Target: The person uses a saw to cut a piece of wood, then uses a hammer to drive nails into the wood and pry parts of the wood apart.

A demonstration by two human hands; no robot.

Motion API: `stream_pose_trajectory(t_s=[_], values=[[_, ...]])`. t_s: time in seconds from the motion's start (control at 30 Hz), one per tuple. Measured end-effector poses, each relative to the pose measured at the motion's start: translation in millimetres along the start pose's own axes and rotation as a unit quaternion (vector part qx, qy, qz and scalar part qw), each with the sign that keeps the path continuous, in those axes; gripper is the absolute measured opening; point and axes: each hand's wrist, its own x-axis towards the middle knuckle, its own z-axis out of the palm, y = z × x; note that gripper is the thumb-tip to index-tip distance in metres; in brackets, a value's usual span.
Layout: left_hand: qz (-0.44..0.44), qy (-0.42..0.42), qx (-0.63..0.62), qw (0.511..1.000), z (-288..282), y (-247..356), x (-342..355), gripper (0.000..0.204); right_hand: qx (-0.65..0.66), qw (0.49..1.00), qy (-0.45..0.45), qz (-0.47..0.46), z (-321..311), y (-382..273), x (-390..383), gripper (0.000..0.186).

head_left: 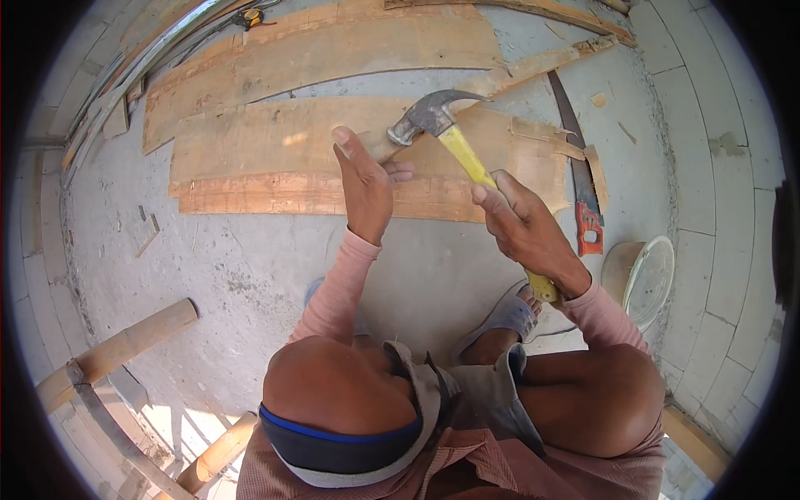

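Observation:
My right hand [529, 229] is closed around the yellow handle of a claw hammer [463, 154]. The hammer's striking face is at the near end of a long wooden strip [533, 71], in front of my left hand; whether the two touch I cannot tell. My left hand [367, 183] grips that end of the strip, thumb on the near side and fingertips showing past it. From there the strip runs up and right, above plywood sheets [275, 142] lying on the concrete floor.
A handsaw [589, 225] with a red handle lies right of the plywood, near a translucent bucket [642, 279]. Bamboo poles [137, 337] stick in at lower left. A tape measure [248, 17] sits at the far left. Block walls [692, 167] edge the floor.

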Motion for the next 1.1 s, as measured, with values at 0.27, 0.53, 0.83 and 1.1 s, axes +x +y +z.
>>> stream_pose_trajectory(t_s=[0.27,0.53,0.83,1.1], values=[[-0.078,0.016,-0.037,0.996,-19.3,-3.5,-2.9,0.112,0.141,0.989,0.042,0.009,-9.7,-67.1,9.9,0.035],[-0.106,0.036,-0.075,0.991,-28.1,-8.1,13.6,0.109,-0.126,0.988,-0.058,0.067,17.8,-25.7,12.4,0.036],[-0.185,-0.018,-0.086,0.979,-29.1,-29.2,8.9,0.115,-0.406,0.902,-0.06,-0.13,27.1,13.9,4.4,0.021],[-0.165,-0.017,-0.07,0.984,-31.5,-30.2,2.4,0.117,-0.339,0.884,0.094,-0.309,17.2,-7.1,5.6,0.024]])
